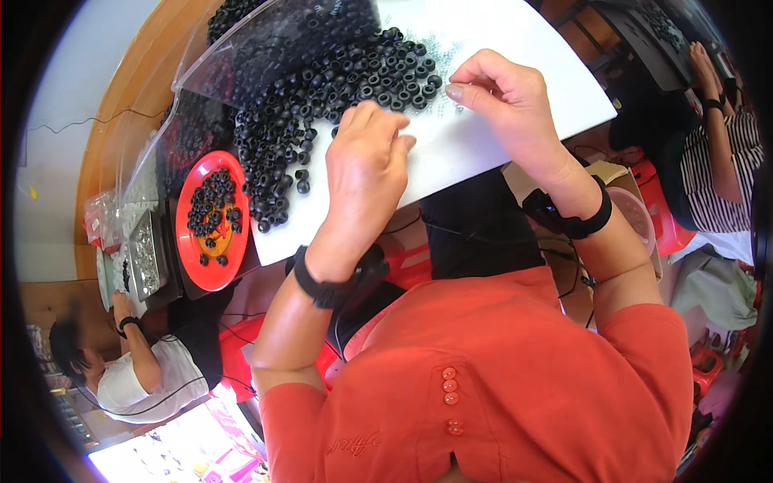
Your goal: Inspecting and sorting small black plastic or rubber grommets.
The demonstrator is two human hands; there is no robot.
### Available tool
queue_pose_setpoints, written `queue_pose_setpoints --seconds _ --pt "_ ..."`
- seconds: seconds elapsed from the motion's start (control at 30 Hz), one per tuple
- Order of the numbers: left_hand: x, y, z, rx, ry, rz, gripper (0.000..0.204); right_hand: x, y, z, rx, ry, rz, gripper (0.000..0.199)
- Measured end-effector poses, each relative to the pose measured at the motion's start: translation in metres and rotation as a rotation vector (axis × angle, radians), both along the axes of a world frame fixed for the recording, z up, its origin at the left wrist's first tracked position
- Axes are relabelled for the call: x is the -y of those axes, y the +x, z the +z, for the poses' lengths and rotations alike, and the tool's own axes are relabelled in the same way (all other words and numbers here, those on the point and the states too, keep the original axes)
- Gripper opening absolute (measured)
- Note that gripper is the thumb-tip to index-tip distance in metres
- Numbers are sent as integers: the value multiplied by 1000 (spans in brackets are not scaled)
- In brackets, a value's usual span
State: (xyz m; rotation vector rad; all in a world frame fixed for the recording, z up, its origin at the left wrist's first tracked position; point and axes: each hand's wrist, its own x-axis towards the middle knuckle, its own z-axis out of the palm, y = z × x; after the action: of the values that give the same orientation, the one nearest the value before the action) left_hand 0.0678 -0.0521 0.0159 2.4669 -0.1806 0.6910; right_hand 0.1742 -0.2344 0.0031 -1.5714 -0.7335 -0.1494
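A large heap of small round black pieces with holes (322, 97), like beads or caps, is spread over a white tabletop (515, 40). My left hand (366, 165) is over the near edge of this heap, its fingers curled in toward the palm; what they hold, if anything, is hidden. To the right of the heap, my right hand (511, 105) has thumb and index finger brought together in a pinch beside the outermost black pieces. Anything between those fingertips is too small to make out. Both wrists wear black bands.
A red oval plate (211, 278) with several black pieces stands left of the heap. A clear plastic panel (233, 60) rises behind it. Metal trays (149, 253) lie farther left. One person (153, 370) works at the left, another (721, 161) at the right.
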Motion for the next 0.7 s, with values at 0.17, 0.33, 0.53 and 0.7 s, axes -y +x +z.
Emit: queue_pose_setpoints --seconds 0.17,0.33,0.53,0.7 --pt "2 33 -4 -61 340 81 10 12 5 -1 137 -128 -84 9" --pt "5 27 1 -26 391 96 10 9 -3 -1 127 -119 -28 5" --pt "9 -23 14 -346 -734 6 11 -11 -28 1 124 14 268 12" --pt "-1 -45 11 -489 -1414 -57 16 -26 -42 -3 131 66 380 12"
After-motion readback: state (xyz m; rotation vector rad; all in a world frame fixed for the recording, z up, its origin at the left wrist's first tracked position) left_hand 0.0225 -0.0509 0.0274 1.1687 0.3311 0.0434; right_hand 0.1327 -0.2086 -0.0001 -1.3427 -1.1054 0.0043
